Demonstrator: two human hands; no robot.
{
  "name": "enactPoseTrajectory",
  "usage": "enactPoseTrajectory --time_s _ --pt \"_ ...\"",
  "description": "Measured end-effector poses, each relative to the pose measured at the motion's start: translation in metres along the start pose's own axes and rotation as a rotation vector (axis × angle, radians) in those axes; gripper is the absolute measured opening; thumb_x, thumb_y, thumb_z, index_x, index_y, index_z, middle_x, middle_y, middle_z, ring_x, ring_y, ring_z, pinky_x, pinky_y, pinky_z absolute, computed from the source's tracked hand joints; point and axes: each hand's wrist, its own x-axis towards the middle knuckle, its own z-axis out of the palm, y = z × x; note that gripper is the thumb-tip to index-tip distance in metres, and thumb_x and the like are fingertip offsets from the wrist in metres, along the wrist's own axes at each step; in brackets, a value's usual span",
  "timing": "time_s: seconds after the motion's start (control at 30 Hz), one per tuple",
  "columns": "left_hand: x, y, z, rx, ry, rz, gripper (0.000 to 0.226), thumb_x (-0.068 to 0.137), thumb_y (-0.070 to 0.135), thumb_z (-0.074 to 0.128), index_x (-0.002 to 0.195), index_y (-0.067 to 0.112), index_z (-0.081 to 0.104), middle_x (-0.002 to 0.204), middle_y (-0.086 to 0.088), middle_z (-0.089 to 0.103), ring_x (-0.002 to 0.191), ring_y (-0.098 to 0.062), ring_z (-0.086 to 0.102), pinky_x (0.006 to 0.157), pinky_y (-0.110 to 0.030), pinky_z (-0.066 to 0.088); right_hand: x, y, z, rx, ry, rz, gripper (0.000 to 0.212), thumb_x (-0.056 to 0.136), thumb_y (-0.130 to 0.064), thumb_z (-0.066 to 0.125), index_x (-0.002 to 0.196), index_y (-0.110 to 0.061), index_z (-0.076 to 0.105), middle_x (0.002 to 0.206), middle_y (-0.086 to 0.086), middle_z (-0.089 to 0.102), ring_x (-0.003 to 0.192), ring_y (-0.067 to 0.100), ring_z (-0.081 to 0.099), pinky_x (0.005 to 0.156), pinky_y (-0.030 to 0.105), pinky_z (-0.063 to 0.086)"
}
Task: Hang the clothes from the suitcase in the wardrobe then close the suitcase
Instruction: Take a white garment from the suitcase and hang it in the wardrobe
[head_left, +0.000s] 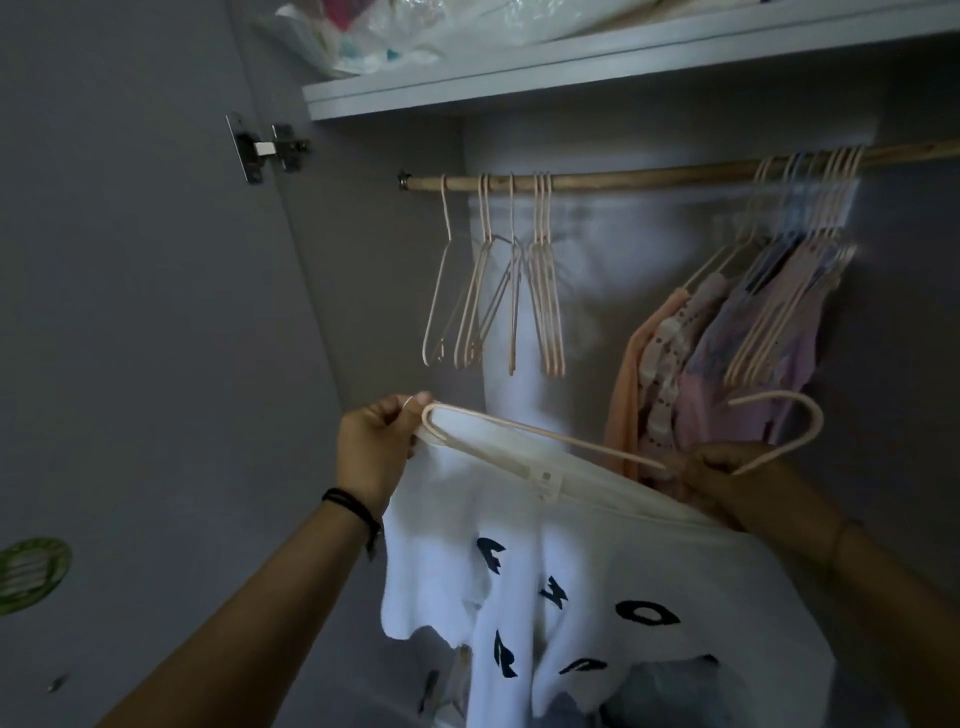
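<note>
A white shirt (597, 561) with dark letters hangs in front of me inside the open wardrobe. A pale pink hanger (524, 431) lies tilted across its neck opening, hook end to the right. My left hand (374, 447) pinches the hanger's left end together with the shirt's edge. My right hand (722, 483) grips the hanger near its hook and the shirt's collar. Above runs the wooden rail (623, 176). The suitcase is out of view.
Several empty pink hangers (493, 296) hang at the rail's left. Hung clothes (717, 358) crowd the right end. A shelf (571, 78) with plastic bags sits overhead. The wardrobe door (130, 312) stands open at left, with a hinge (265, 148).
</note>
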Motion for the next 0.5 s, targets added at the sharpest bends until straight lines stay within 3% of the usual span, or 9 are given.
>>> enactPoseTrajectory --time_s 0.17,0.23,0.33,0.43,0.5 --pt "-0.004 0.009 0.003 0.079 -0.001 0.125 0.031 0.088 0.023 0.065 0.063 0.005 0.065 0.046 0.002 0.048 0.044 -0.004 0.041 0.046 -0.015 0.035 0.005 -0.006 -0.001 -0.190 -0.076 -0.007 0.031 0.087 -0.009 0.062 0.057 -0.005 0.067 0.040 -0.002 0.047 0.036 0.002 0.036 0.039 0.011 0.028" --pt "-0.005 0.018 0.010 0.183 -0.087 0.252 0.028 0.087 0.025 0.067 0.064 0.010 0.068 0.054 -0.002 0.057 0.052 -0.003 0.046 0.056 -0.017 0.037 0.009 -0.019 0.005 -0.257 -0.104 -0.047 0.028 0.086 -0.011 0.064 0.060 -0.002 0.067 0.047 0.003 0.055 0.043 0.004 0.044 0.044 0.012 0.033" --pt "-0.019 0.028 0.029 0.473 -0.158 0.512 0.030 0.083 0.032 0.070 0.054 0.033 0.059 0.060 0.021 0.058 0.068 0.002 0.047 0.075 -0.025 0.031 0.019 -0.044 0.021 -0.269 -0.162 -0.119 0.030 0.085 -0.015 0.064 0.055 -0.013 0.061 0.049 -0.004 0.057 0.046 0.001 0.049 0.051 0.014 0.039" --pt "-0.031 0.024 0.046 0.506 -0.262 0.516 0.018 0.083 0.034 0.068 0.066 0.028 0.073 0.073 0.011 0.070 0.073 -0.006 0.054 0.078 -0.029 0.037 0.029 -0.059 0.037 -0.325 -0.200 -0.192 0.025 0.084 -0.019 0.067 0.061 -0.026 0.060 0.056 -0.007 0.057 0.053 0.007 0.053 0.055 0.021 0.041" --pt "-0.030 0.017 0.045 0.356 -0.392 0.368 0.016 0.087 0.032 0.066 0.078 0.023 0.075 0.078 0.006 0.072 0.071 -0.002 0.060 0.072 -0.023 0.044 0.032 -0.063 0.033 -0.253 -0.227 -0.175 0.022 0.085 -0.013 0.064 0.067 -0.023 0.061 0.049 -0.012 0.059 0.048 0.000 0.054 0.052 0.014 0.038"
